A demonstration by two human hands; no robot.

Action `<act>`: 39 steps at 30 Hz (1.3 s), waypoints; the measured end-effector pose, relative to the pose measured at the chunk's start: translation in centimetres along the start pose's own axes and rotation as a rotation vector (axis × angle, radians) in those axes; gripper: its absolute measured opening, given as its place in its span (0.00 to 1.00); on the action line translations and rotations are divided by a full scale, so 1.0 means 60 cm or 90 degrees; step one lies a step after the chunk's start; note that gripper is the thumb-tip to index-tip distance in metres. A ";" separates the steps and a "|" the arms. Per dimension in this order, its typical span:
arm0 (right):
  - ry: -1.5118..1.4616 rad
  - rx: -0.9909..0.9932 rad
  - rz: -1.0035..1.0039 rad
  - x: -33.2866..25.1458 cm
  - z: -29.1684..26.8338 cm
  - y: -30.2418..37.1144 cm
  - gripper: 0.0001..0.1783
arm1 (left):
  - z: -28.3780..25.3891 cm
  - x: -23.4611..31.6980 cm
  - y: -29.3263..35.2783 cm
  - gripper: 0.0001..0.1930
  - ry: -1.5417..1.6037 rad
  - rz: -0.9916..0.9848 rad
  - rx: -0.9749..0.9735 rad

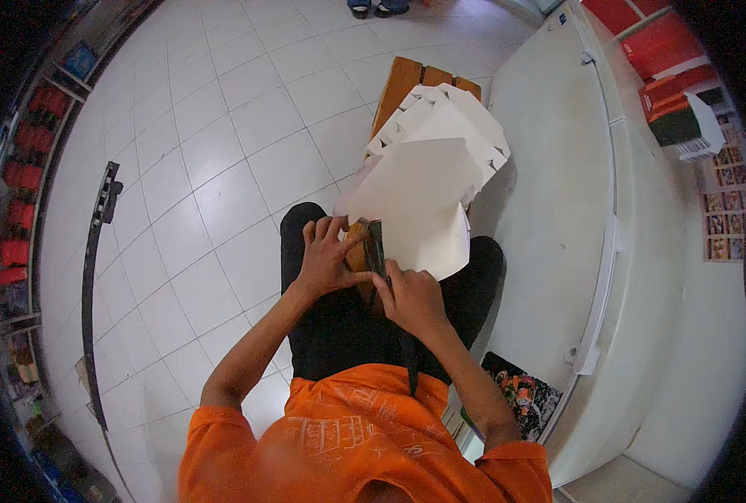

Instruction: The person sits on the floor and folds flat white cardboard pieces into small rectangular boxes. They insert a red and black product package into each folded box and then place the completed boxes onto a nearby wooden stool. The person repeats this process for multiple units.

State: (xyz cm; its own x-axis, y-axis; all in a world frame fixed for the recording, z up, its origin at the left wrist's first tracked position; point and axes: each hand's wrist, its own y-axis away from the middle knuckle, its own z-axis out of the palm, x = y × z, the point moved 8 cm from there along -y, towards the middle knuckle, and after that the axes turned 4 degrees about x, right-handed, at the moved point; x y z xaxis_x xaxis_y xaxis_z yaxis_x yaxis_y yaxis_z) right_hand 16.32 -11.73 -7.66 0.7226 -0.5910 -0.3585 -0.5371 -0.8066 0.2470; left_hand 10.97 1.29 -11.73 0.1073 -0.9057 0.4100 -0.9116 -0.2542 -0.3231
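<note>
Now the right hand (415,298) is pinching the dark flap (375,241); the left hand (329,258) is touching it, maybe to steady it, its grip not showing clearly. The card (423,189) is reaching far toward the bench (401,85).

The large folded cardboard (427,201) is plain creamy white, and the cartons (465,126) beyond it are white too. The narrow strip (375,243) is dark, almost black. Slatted desk (402,80): warm orange-brown, ruled with dark gaps. The shirt (331,465) is bright orange with white line drawings, the trousers (327,339) solid black. Pale tiles in a thin grey grid pattern the floor (230,151); the cabinet (541,184) is off-white
</note>
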 end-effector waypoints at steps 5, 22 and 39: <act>0.129 0.043 0.050 0.011 0.021 -0.060 0.24 | 0.031 -0.006 -0.001 0.46 0.029 -0.083 -0.114; -0.248 0.226 0.327 0.357 -0.003 -0.090 0.28 | 0.082 0.003 -0.062 0.25 0.511 -0.396 0.106; -0.293 0.461 0.253 0.338 0.022 -0.081 0.18 | 0.069 0.000 -0.068 0.18 0.292 -0.342 0.159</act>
State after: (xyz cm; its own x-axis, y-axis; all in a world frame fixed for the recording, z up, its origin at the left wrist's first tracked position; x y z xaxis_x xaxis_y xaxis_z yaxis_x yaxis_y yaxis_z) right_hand 32.99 -19.77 -17.32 0.2688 -0.6319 -0.7269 -0.9584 -0.2505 -0.1366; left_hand 16.31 0.92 -13.95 0.2858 -0.4170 0.8628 -0.6577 -0.7402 -0.1399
